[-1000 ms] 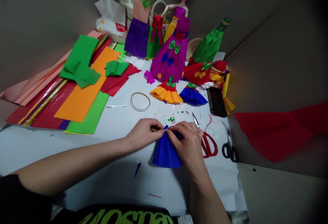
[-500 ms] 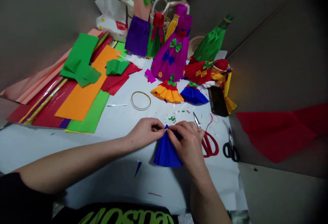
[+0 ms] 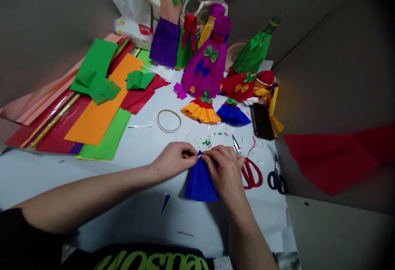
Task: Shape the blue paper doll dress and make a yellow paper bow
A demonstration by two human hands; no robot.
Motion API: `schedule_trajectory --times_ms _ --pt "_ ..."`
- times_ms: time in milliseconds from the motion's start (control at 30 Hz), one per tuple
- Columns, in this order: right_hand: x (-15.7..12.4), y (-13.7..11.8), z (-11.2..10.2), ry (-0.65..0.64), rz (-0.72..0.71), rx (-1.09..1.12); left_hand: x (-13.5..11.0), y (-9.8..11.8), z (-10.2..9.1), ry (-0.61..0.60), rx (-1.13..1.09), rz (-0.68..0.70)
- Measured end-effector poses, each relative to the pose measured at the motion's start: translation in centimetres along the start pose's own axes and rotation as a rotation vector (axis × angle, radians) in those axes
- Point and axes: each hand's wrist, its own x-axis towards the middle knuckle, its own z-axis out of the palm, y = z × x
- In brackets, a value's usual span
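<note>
A blue pleated paper skirt (image 3: 200, 181) fans out toward me on the white table, its narrow gathered top pointing away. My left hand (image 3: 175, 159) pinches that top from the left, thumb against fingertips. From the right, my right hand (image 3: 225, 165) grips the same gathered end, with its fingers covering part of the pleats. A small whitish band shows at the neck between the fingertips; what it is made of I cannot tell. Red-handled scissors (image 3: 252, 173) lie just beside my right hand. Green paper scraps (image 3: 206, 142) are scattered beyond the fingertips.
Black scissors (image 3: 277, 179) and a phone (image 3: 262, 122) lie on the right. A tape ring (image 3: 168, 121) rests ahead of my left hand. Coloured paper sheets (image 3: 95, 122) cover the left side. Small paper skirts (image 3: 202, 111), paper dresses (image 3: 205, 68) and a doll (image 3: 219, 10) stand behind.
Both hands keep their hold on the blue paper skirt's top with hardly any movement. The whole view has shifted very slightly.
</note>
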Motion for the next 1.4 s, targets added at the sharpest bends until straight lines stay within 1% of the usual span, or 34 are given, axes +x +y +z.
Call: schedule_trajectory --times_ms 500,667,1133,1400 --pt "0.09 -0.23 -0.12 -0.016 0.05 0.001 -0.05 -0.1 0.03 -0.004 -0.009 0.0" --pt "0.12 -0.1 0.03 -0.017 0.047 -0.011 0.0 -0.11 0.05 -0.005 0.001 0.008" --pt "0.08 -0.15 -0.15 -0.032 0.06 0.067 -0.13 -0.13 0.12 -0.005 -0.002 0.005" --pt "0.09 -0.02 -0.12 -0.07 0.082 0.112 0.15 -0.39 0.08 -0.009 -0.016 0.002"
